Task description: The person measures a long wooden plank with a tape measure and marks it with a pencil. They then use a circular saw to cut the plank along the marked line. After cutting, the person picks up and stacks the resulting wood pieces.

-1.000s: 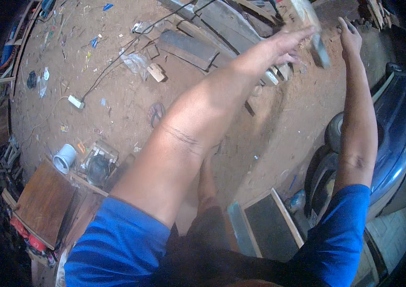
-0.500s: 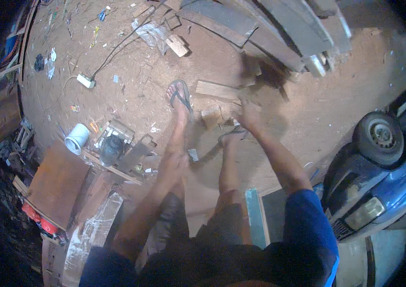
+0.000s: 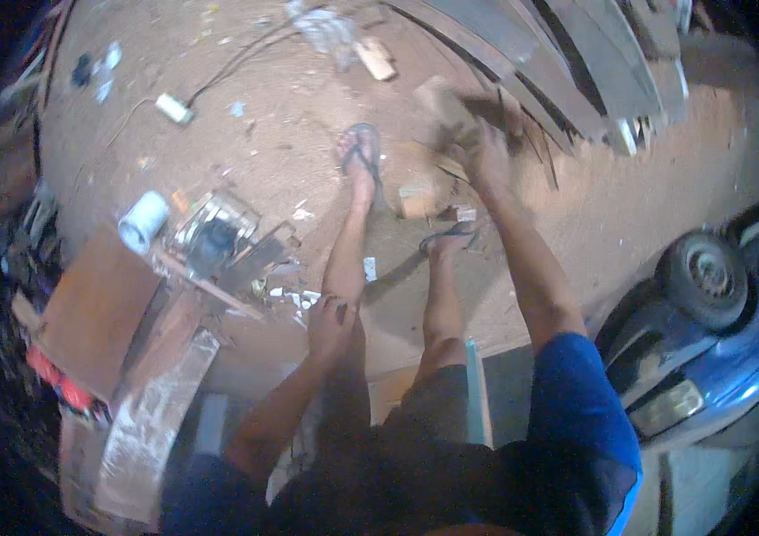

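My right hand (image 3: 486,165) reaches out over the ground beyond my right foot, its fingers closed on a short wooden board (image 3: 444,112). Motion smears the board and the fingertips. Below the hand, a small wood block (image 3: 415,201) lies between my sandalled feet. My left hand (image 3: 333,323) rests on my left knee, holding nothing, with its fingers draped over the knee and slightly apart.
Long planks (image 3: 567,80) are piled at the far right. A blue car part with a wheel (image 3: 705,272) stands at right. On the left are a white bucket (image 3: 142,221), a machine (image 3: 218,232) and a brown panel (image 3: 100,313). A power strip (image 3: 174,109) lies on the littered dirt floor.
My right hand has moved farther out, and the board that lay by it is now lifted and tilted. My left hand stays at the knee. The whole view has shifted slightly.
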The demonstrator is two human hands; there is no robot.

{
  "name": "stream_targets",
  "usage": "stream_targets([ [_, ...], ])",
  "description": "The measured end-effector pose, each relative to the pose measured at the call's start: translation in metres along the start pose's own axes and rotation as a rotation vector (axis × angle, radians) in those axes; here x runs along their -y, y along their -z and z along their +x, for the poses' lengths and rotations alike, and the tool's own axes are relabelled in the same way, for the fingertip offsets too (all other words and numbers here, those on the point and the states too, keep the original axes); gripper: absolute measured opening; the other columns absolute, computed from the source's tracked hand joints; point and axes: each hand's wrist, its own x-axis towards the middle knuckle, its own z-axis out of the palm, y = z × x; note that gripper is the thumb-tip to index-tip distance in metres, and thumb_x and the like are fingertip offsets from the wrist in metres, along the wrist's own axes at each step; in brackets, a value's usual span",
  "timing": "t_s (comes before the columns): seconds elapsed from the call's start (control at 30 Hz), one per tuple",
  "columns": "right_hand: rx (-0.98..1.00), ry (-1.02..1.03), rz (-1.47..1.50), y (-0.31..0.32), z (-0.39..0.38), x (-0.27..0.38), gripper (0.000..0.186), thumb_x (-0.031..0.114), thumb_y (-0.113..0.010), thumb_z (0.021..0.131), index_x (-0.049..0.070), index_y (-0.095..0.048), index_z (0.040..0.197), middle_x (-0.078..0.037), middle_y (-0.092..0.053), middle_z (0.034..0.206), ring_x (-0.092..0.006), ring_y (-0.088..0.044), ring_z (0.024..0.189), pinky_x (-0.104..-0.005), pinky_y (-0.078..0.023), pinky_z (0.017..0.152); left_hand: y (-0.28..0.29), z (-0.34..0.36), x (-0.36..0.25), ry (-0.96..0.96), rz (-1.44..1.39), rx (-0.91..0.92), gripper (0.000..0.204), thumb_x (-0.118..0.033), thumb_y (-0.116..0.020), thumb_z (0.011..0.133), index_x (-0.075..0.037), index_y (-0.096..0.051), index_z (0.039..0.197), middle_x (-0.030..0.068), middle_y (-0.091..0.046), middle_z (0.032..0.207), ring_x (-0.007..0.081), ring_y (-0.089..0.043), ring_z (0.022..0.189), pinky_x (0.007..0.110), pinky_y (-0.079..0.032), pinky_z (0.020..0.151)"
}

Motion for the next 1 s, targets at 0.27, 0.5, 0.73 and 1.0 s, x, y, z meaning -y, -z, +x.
stream_targets([
  [0.27,0.299,-0.261,0.489,0.228,-0.202,0.037,0.062,0.030,-0.070,0.094,0.000,-0.046,0.142,-0.021,-0.056,0.136,-0.0301,-0.062,0.114,-0.0376,-0.050,0.097,0.100,-0.089,0.017,0.671,-0.568,0.098,0.048,-0.049,-0.057,0.098,-0.003,-0.070,0.096,0.0105,-0.071,0.090,0.0210,-0.065,0.084,0.038,-0.049,0.075],
  [0.5,0.513,-0.187,0.131,0.274,-0.391,-0.155,0.043,0.028,-0.074,0.088,-0.003,-0.065,0.116,-0.014,-0.067,0.088,-0.0208,-0.065,0.066,-0.0346,-0.052,0.060,0.101,-0.248,0.056,0.485,-0.807,-0.436,0.056,-0.057,-0.056,0.096,-0.004,-0.070,0.100,0.0074,-0.070,0.093,0.0167,-0.062,0.084,0.035,-0.050,0.078],
  [0.73,0.491,-0.501,0.272,0.396,-0.421,-0.174,0.021,0.020,-0.071,0.092,0.003,-0.062,0.101,-0.006,-0.060,0.072,-0.0166,-0.059,0.054,-0.0295,-0.045,0.044,-0.067,-0.409,0.054,0.735,-0.853,-0.217,0.060,-0.058,-0.054,0.096,-0.005,-0.067,0.122,0.0134,-0.069,0.090,0.0214,-0.064,0.086,0.040,-0.051,0.079],
  [1.0,0.554,-0.370,0.349,0.330,-0.312,-0.138,0.031,0.029,-0.069,0.093,0.013,-0.048,0.077,0.001,-0.045,0.055,-0.0139,-0.047,0.042,-0.0303,-0.037,0.040,-0.253,-0.584,0.110,0.884,-1.042,-0.407,0.048,-0.045,-0.051,0.099,-0.005,-0.069,0.120,0.0162,-0.072,0.095,0.0261,-0.067,0.087,0.042,-0.053,0.079],
])
